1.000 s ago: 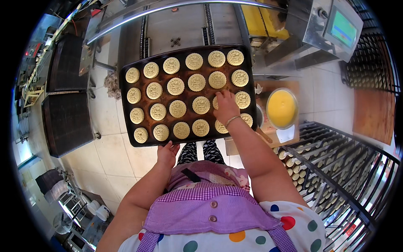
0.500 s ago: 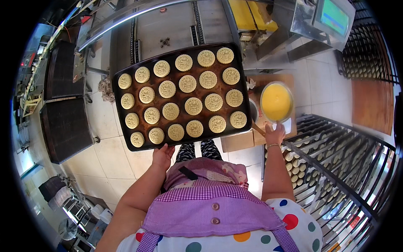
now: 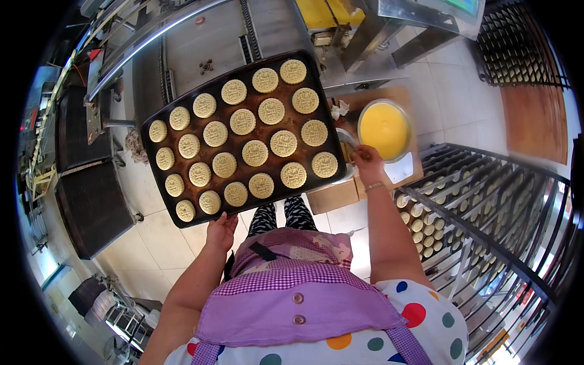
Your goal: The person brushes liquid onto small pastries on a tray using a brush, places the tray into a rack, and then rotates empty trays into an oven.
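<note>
A dark baking tray [image 3: 204,159] carries rows of round, pale, stamped pastries [image 3: 243,121]. It lies tilted across the front of a metal machine. My left hand [image 3: 221,232] grips the tray's near rim, fingertips on the edge and the rest of the hand below it. Just beyond the tray's right end, my right hand [image 3: 368,164] has its fingers closed beside a metal bowl of yellow liquid [image 3: 384,130]. What those fingers hold is hard to make out. A smaller metal container [image 3: 345,137] shows next to them, partly hidden by the tray.
Under the bowl is a cardboard box [image 3: 336,196]. To the right stands a black rack [image 3: 486,210] with trays of pastries. Dark empty trays [image 3: 91,207] stand on the left. The metal conveyor machine [image 3: 210,39] lies behind the tray.
My right hand has moved left and away from me, toward the smaller container beside the tray. The whole view has shifted, so the tray appears further left. My left hand still grips its rim.
</note>
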The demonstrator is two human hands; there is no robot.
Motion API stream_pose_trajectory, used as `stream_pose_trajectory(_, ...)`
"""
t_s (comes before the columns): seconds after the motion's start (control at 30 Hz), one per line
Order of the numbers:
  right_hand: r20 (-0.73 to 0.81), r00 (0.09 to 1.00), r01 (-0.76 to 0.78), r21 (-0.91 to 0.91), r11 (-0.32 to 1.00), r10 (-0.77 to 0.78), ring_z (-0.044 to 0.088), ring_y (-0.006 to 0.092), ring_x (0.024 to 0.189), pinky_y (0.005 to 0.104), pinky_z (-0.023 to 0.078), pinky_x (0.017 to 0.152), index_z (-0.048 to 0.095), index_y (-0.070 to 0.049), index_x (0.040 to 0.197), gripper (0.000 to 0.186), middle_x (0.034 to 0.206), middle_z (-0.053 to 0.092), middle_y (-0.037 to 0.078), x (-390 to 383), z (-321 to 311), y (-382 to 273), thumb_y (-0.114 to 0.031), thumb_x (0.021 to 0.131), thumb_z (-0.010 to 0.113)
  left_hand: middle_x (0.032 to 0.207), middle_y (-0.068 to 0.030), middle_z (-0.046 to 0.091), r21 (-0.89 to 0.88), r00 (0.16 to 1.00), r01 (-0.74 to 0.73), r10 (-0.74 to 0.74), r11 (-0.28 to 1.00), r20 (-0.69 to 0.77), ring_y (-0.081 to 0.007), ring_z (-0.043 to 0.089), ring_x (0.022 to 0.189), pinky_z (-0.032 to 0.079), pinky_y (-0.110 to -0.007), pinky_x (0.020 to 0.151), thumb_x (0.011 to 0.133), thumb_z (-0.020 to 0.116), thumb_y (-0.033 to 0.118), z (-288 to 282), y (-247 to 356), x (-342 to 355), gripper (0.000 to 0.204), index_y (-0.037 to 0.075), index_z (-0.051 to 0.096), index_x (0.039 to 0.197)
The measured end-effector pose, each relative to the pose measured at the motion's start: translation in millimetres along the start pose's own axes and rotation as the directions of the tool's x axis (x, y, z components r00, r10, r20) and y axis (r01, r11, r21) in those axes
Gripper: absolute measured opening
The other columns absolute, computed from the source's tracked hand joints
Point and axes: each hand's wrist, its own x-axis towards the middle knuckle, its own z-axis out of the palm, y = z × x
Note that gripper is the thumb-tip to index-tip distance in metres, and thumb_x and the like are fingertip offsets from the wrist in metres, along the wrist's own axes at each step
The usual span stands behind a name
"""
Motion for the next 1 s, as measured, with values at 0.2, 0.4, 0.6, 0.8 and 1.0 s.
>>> stream_pose_trajectory(0.2, 0.157, 0.988, 0.003, -0.067, 0.998, 0.007, 0.058, 0.0228, 0.101, 0.0291, 0.045, 0.087, 0.052, -0.004, 0.116, 0.039, 0.109, 0.061, 0.012, 18, 29, 109, 0.004, 0.078, 0.056, 0.099, -0.0098, 0.061, -0.014, 0.999, 0.033, -0.032, 0.999, 0.035, -0.0245, 0.061, 0.092, 0.053, -0.035, 0.08, 0.091, 0.05, 0.007, -1, 2, 7, 0.013, 0.005, 0.048, 0.104)
stream_pose_trajectory(0.4, -0.152, 0.986, 0.039, -0.185, 0.982, -0.068, 0.063, 0.0229, 0.087, 0.036, 0.047, 0.078, 0.063, -0.002, 0.1, 0.023, 0.095, 0.066, 0.014, 27, -44, 26, -0.016, 0.082, 0.063, 0.098, -0.0111, 0.061, -0.043, 0.999, 0.042, -0.042, 0.998, 0.005, -0.0239, 0.062, 0.091, 0.054, -0.035, 0.079, 0.091, 0.051, 0.008, -7, -2, 5, 0.012, 0.005, 0.048, 0.103)
stream_pose_trajectory(0.6, -0.482, 0.855, -0.061, -0.459, 0.886, -0.191, 0.065, 0.0278, 0.085, 0.0369, 0.05, 0.07, 0.061, 0.003, 0.101, 0.035, 0.095, 0.064, 0.022, 72, -125, 32, -0.027, 0.082, 0.062, 0.094, -0.0092, 0.06, -0.009, 0.999, 0.036, -0.037, 0.999, -0.009, -0.0245, 0.062, 0.09, 0.054, -0.035, 0.079, 0.091, 0.052, 0.008, 4, 1, 3, 0.011, 0.006, 0.047, 0.101)
stream_pose_trajectory(0.8, -0.466, 0.884, -0.226, -0.352, 0.909, 0.039, 0.065, 0.0261, 0.078, 0.0361, 0.052, 0.064, 0.058, -0.001, 0.112, 0.032, 0.088, 0.065, 0.016, 71, -120, 45, -0.007, 0.081, 0.061, 0.095, -0.0094, 0.06, -0.011, 1.0, 0.024, -0.025, 1.0, -0.018, -0.0244, 0.062, 0.091, 0.053, -0.035, 0.08, 0.091, 0.052, 0.008, 3, 1, 2, 0.011, 0.006, 0.047, 0.101)
stream_pose_trajectory(1.0, -0.283, 0.8, -0.241, 0.656, 0.715, 0.529, 0.063, 0.0191, 0.076, 0.0255, 0.053, 0.051, 0.04, -0.007, 0.132, 0.048, 0.088, 0.062, 0.008, 56, -103, 17, -0.002, 0.087, 0.055, 0.095, -0.0092, 0.06, -0.034, 0.999, 0.002, 0.0, 0.999, 0.043, -0.0253, 0.061, 0.092, 0.053, -0.036, 0.082, 0.091, 0.052, 0.008, -1, -1, 0, 0.011, 0.006, 0.048, 0.102)
